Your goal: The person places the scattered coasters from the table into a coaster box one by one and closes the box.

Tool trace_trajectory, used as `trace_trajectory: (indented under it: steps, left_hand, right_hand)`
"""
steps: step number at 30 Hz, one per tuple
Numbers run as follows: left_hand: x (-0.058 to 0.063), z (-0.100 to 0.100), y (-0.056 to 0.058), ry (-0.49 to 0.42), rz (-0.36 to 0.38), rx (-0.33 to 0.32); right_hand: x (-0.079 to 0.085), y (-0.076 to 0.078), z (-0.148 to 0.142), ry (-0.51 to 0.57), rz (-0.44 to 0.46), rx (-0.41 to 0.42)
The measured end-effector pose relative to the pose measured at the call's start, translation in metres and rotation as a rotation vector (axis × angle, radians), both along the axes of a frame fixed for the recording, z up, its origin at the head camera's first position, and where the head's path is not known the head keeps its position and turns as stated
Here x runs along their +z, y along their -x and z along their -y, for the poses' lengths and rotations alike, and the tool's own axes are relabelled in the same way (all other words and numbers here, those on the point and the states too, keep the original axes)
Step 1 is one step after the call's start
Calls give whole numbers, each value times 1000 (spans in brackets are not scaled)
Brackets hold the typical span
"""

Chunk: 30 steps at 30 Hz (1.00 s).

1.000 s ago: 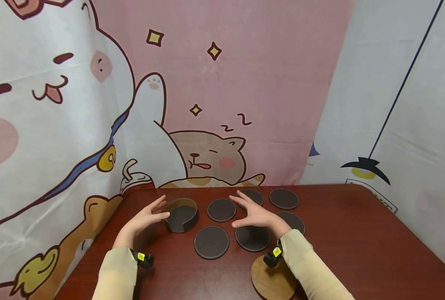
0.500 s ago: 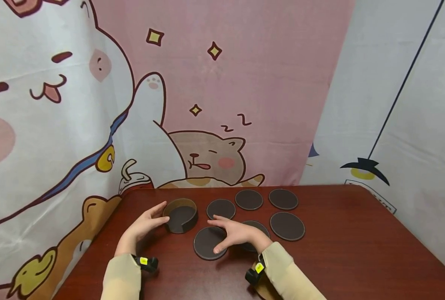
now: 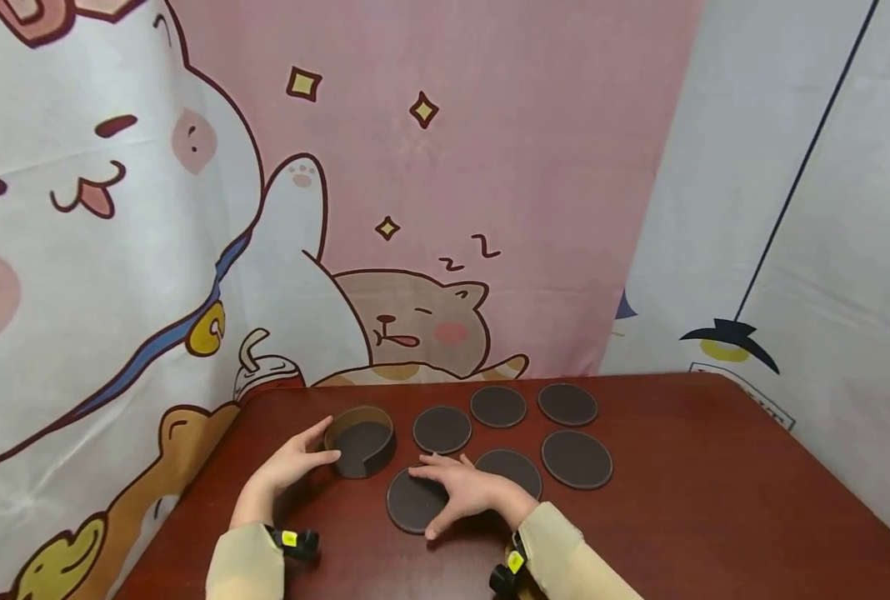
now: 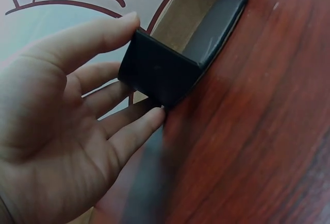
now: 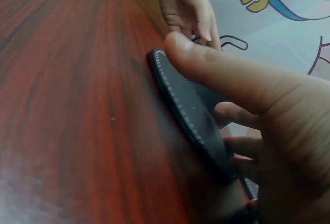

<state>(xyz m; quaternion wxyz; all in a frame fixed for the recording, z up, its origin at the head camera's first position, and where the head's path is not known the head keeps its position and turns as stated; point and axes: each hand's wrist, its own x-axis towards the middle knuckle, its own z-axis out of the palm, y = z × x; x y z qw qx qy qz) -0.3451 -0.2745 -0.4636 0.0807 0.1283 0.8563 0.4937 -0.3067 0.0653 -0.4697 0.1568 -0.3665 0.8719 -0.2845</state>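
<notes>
Beyond the worktop [image 3: 700, 483], printed cloth [image 3: 520, 175] closes off our view of the room: pink at the centre, pale and creased to the right, with a big white cat [image 3: 283, 275] at left and a smaller dozing animal [image 3: 415, 312] just above the far edge. The worktop itself is reddish and wood-grained, with a sheen we judge slick, and that finish looks the likeliest source of trouble: light pieces pushed sideways could skate.

Two sleeved arms [image 3: 572, 554] reach in across it. The right hand [image 3: 467, 490] is spread, fingers apart, over the nearest disc [image 3: 412, 502], its thumb by the near edge and its fingers toward the far one; whether they touch, we cannot tell. The left hand [image 3: 287, 467] lightly grips the left side of the holder [image 3: 385, 454], thumb at the rim and fingers behind the wall. Should that hold be as loose as it looks, we think a knock could turn or slide the holder.

Low and round, the holder stands upright, a gap in its wall, at the left of six dark discs lying flat. The nearest disc is thin, so fingertips could slip off its edge or shove it away. Another disc [image 3: 516, 467] lies just beside it, partly hidden by the right hand, where knuckles might nudge it. Smallest, a black camera [image 3: 502, 579] hangs under the right wrist; if the arm dips, it could scrape the worktop.
</notes>
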Motion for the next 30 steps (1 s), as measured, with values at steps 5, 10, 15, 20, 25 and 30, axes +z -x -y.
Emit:
trace_trajectory:
  steps: [5,10,15,20,25,30]
  left_hand:
    - [-1,-3,-1,-6,1,9]
    - [-2,-3,-2,-20,4,11]
    - [-2,-1,-4,-22,15,27]
    - [-2,1,-5,-19,18,31]
    - [-3,2,-5,-30,20,36]
    - [-1,0,-5,-19,17,35]
  right_hand:
    - [-8,0,-1,-9,-61,-5]
    - [-11,2,-2,-28,-105,-3]
    - [-10,2,2,-30,-116,5]
    - [-8,-2,6,-26,-137,-3]
    - [-7,-4,8,-25,-176,7]
    - [-6,-2,7,-11,-194,1]
